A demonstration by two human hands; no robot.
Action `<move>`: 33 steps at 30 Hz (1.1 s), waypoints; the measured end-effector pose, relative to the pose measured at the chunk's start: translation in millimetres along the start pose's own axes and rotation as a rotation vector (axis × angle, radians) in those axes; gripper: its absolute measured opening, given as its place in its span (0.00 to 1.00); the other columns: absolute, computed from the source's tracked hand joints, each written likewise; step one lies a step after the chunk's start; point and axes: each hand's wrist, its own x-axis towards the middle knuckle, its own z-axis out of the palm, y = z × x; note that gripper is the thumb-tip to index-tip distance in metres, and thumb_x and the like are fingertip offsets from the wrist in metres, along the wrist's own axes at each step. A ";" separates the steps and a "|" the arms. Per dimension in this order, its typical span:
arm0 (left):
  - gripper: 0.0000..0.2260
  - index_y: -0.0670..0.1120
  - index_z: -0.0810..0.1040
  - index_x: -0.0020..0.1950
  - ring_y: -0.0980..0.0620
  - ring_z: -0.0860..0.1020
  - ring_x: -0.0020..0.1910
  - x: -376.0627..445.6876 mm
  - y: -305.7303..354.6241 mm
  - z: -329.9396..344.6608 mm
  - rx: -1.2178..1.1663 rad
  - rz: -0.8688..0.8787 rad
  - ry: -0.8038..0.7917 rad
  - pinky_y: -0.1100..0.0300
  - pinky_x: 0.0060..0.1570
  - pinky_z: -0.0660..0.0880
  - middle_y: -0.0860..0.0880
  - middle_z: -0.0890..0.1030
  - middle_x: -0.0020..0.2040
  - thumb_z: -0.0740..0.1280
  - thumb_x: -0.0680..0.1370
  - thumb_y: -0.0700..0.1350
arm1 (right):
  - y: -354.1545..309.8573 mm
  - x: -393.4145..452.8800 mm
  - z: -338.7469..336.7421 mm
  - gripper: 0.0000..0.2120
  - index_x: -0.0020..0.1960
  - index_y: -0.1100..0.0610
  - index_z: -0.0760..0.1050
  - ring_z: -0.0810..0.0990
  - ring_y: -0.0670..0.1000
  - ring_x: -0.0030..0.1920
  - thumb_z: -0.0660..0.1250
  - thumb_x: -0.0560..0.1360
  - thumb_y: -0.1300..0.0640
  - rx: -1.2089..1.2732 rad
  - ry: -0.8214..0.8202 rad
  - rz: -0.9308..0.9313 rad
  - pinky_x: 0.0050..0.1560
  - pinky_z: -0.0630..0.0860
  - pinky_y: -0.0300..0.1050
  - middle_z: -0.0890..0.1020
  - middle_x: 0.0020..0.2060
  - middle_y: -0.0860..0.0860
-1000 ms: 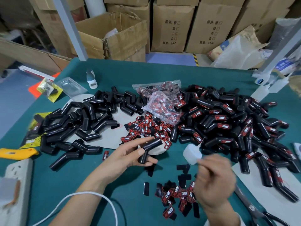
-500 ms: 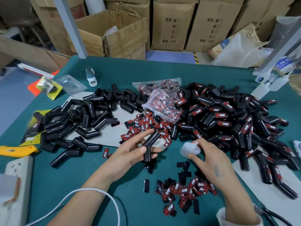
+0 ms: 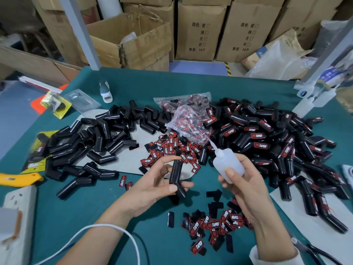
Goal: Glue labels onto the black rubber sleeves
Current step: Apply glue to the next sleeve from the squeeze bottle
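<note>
A single head-worn wide-angle view looks forward and steeply down from above the near edge of the green table (image 3: 191, 87), close over both hands; straight lines bow towards the frame edges, and stacked cardboard boxes (image 3: 200, 35) fill the far background

A black rubber sleeve (image 3: 176, 174) with a smooth, faintly glossy skin sits between the left fingers (image 3: 172, 188). The right fingers (image 3: 230, 172) hold a translucent, matt plastic glue bottle (image 3: 227, 163). Beyond them lies a crinkled clear plastic bag (image 3: 188, 123) (shiny), on a matt teal surface (image 3: 152, 234).
</note>
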 end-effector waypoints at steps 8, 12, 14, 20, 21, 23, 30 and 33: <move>0.24 0.57 0.71 0.67 0.27 0.79 0.63 2.3 -1.2 0.1 0.010 0.026 0.020 0.44 0.61 0.78 0.29 0.72 0.68 0.75 0.78 0.38 | 0.6 2.6 -2.8 0.13 0.52 0.54 0.81 0.76 0.46 0.38 0.76 0.68 0.60 0.140 0.074 -0.012 0.29 0.71 0.36 0.84 0.47 0.54; 0.23 0.56 0.71 0.68 0.27 0.80 0.62 1.1 0.1 0.3 0.018 0.044 0.020 0.47 0.59 0.79 0.29 0.72 0.68 0.74 0.79 0.38 | 0.1 -0.5 -3.1 0.13 0.52 0.50 0.82 0.77 0.45 0.32 0.78 0.68 0.52 0.114 0.032 -0.024 0.22 0.67 0.34 0.83 0.42 0.54; 0.23 0.56 0.71 0.68 0.28 0.80 0.61 1.1 1.1 0.8 0.024 0.051 0.037 0.48 0.59 0.79 0.32 0.75 0.67 0.74 0.79 0.38 | -0.4 -1.6 -2.7 0.13 0.53 0.51 0.81 0.80 0.47 0.36 0.77 0.70 0.52 0.096 0.012 -0.033 0.23 0.68 0.35 0.84 0.46 0.57; 0.24 0.56 0.70 0.69 0.29 0.80 0.61 0.7 3.4 4.1 0.018 0.061 0.089 0.46 0.61 0.78 0.41 0.80 0.62 0.75 0.78 0.40 | 0.6 -1.5 -0.6 0.17 0.50 0.53 0.80 0.77 0.48 0.40 0.79 0.71 0.43 0.119 -0.019 -0.028 0.32 0.72 0.37 0.83 0.57 0.58; 0.24 0.56 0.70 0.69 0.29 0.81 0.61 0.9 4.0 4.6 0.022 0.061 0.090 0.47 0.61 0.78 0.41 0.80 0.62 0.75 0.78 0.40 | 1.0 -2.0 -2.0 0.20 0.50 0.53 0.80 0.76 0.48 0.39 0.81 0.69 0.42 0.116 -0.018 -0.014 0.35 0.73 0.37 0.83 0.58 0.58; 0.24 0.56 0.70 0.68 0.30 0.81 0.61 1.2 4.9 5.2 0.035 0.062 0.087 0.48 0.61 0.78 0.43 0.80 0.62 0.75 0.78 0.40 | 1.0 -3.5 -5.1 0.22 0.52 0.53 0.78 0.73 0.49 0.39 0.83 0.67 0.43 0.110 -0.031 0.007 0.39 0.76 0.37 0.82 0.62 0.58; 0.24 0.56 0.69 0.69 0.30 0.81 0.62 1.0 4.2 4.6 0.064 0.064 0.067 0.47 0.61 0.78 0.43 0.80 0.63 0.75 0.79 0.41 | -2.5 -5.8 -9.5 0.25 0.57 0.53 0.77 0.74 0.49 0.41 0.84 0.67 0.48 0.098 -0.059 -0.004 0.45 0.78 0.38 0.82 0.62 0.57; 0.24 0.57 0.69 0.69 0.31 0.81 0.62 1.6 4.1 4.3 0.082 0.063 0.056 0.48 0.61 0.78 0.45 0.81 0.62 0.75 0.79 0.41 | -3.7 -5.7 -11.8 0.23 0.56 0.53 0.78 0.75 0.48 0.40 0.83 0.66 0.53 0.103 -0.073 0.001 0.44 0.78 0.38 0.82 0.62 0.56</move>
